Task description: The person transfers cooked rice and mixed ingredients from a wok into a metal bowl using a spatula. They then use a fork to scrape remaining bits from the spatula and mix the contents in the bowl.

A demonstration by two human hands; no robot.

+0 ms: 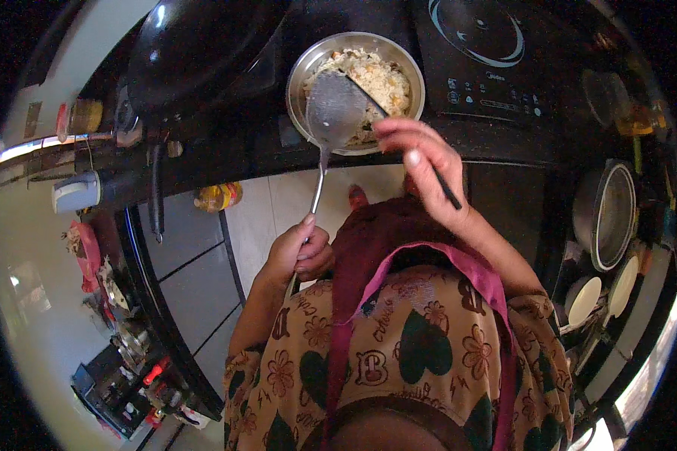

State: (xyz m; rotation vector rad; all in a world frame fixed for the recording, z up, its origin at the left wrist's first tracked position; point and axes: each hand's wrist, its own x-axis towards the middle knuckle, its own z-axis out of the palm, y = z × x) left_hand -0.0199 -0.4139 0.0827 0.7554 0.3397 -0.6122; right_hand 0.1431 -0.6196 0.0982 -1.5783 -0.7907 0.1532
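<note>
My left hand (306, 248) is closed round the handle of a metal spatula (336, 113). The broad grey blade is tilted over the left part of a round steel bowl (297, 59). Inside the bowl lies fried rice (384, 81) with orange and dark bits. Between the fingers of my right hand (429, 161) is a slim black chopstick (368, 98); whether a second lies along it I cannot tell. Its tip touches or hangs just above the upper edge of the spatula blade. Part of the rice is hidden behind the blade.
A big black wok (195, 52) with a long handle stands left of the bowl on the dark counter. To the right is a black induction cooktop (481, 71). A bottle of yellow oil (220, 197) sits below the counter edge. Pans and plates (584, 301) stand at far right.
</note>
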